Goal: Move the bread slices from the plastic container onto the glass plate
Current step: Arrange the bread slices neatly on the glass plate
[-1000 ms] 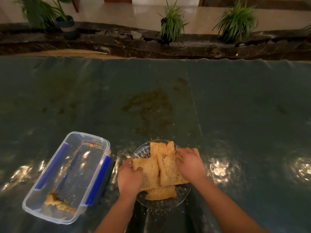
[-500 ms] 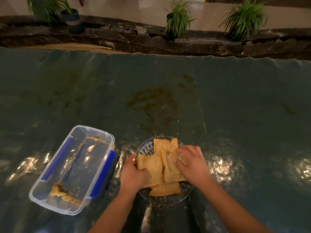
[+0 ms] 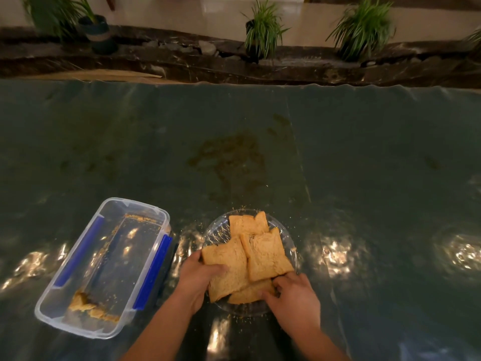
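1. Glass, clear and crumb-dusted: the plate [image 3: 287, 237] sits near the near edge of the worktop [image 3: 364, 157], about midway along it, with four bread slices [image 3: 265, 254] overlapping on it.

2. What has changed: a second ago the right hand [image 3: 295, 299] lay on top of the right-side slice. It has now slid back to the plate's near rim, and its fingers [image 3: 279, 281] are curled on the bottom slice that pokes out from under the pile.

3. The left hand [image 3: 196, 280] has stayed at the plate's left. Its thumb presses on top of the left slice and the other fingers tuck under that slice's edge, so it pinches the slice rather than resting open.

4. The right-side slice is now fully bare and looks a little more spread toward the far rim than before.

5. The container [image 3: 104, 267] stands just left of the plate, toward the near left corner. It holds no whole slice, only broken bits and crumbs [image 3: 87, 306] at its near end.

6. My reading: the moving is as good as done, and this is tidying, squaring the pile so nothing hangs off the rim.

7. The bread looks dry and flaky, so a hard squeeze could snap off a corner.
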Demonstrator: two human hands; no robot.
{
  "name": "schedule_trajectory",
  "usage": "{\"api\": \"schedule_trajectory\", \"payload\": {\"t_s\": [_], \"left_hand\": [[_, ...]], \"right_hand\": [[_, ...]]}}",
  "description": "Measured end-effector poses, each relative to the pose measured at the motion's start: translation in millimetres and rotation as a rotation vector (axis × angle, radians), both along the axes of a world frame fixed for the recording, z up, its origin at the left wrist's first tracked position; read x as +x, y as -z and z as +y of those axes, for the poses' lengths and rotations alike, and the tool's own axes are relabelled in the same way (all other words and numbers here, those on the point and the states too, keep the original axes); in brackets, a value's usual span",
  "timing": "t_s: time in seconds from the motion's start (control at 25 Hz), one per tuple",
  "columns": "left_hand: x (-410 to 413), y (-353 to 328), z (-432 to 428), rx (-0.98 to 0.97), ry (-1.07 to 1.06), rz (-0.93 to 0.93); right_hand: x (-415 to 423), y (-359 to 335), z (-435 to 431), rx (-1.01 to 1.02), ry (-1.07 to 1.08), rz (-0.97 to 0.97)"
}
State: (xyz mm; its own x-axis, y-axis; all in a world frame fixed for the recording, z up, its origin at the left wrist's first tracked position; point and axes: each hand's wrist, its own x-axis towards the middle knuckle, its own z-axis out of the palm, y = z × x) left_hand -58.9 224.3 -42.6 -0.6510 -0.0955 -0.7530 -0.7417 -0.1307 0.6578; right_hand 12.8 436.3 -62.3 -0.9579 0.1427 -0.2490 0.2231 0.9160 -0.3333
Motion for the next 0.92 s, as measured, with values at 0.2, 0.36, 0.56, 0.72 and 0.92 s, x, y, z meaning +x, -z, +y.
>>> {"api": "schedule_trajectory", "payload": {"t_s": [0.2,0.36,0.56,0.72,0.92], "left_hand": [[3.6,7.8,0.7,0.008,-0.019,0.022],[3.7,7.9,5.7,-0.011,-0.017,0.047],[-4.2,1.3,5.5,-0.165,0.129,0.092],[-7.0,-13.7,4.5,-0.65,0.36,0.312],[29.8,-15.6,0.5,-0.85,0.607,0.463]], "right_hand": [[0.7,-1.1,1.2,-0.134,0.101,0.009],[6.7,-0.3,2.7,-0.244,0.181,0.029],[3.9,-4.1,1.8,-0.18,0.12,0.014],[5.5,-11.8,15.5,-0.252,0.201,0.113],[-12.4,-15.0,29.7,-0.155,0.067,0.318]]}}
